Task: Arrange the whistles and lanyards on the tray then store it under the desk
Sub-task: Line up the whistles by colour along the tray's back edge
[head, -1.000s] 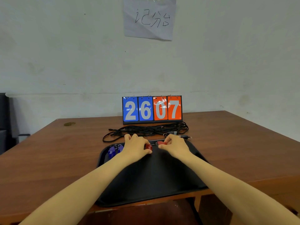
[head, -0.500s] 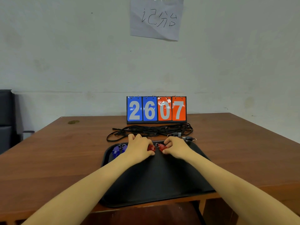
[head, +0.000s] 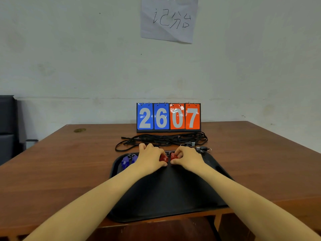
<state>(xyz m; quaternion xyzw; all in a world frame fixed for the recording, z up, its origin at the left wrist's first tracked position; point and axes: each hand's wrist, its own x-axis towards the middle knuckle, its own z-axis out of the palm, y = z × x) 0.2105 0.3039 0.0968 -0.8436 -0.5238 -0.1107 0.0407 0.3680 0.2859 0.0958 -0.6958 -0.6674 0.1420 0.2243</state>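
Observation:
A black tray (head: 166, 193) lies on the wooden desk, its near edge jutting over the desk's front. At the tray's far end my left hand (head: 151, 158) pinches a red whistle (head: 163, 158), and my right hand (head: 188, 158) pinches a second red whistle (head: 173, 156). The two whistles sit side by side, almost touching. Two blue whistles (head: 127, 160) with metal rings lie at the tray's far left corner. A tangle of black lanyards (head: 163, 140) lies on the desk just beyond the tray.
A flip scoreboard (head: 168, 117) reading 2607 stands behind the lanyards against the wall. A small clip with a metal ring (head: 204, 148) lies off the tray's far right corner. A dark chair (head: 7, 126) is at the far left. Bare desk (head: 260, 162) extends on both sides.
My hands have drawn the two red whistles closer together at the tray's far end. The view has shifted slightly.

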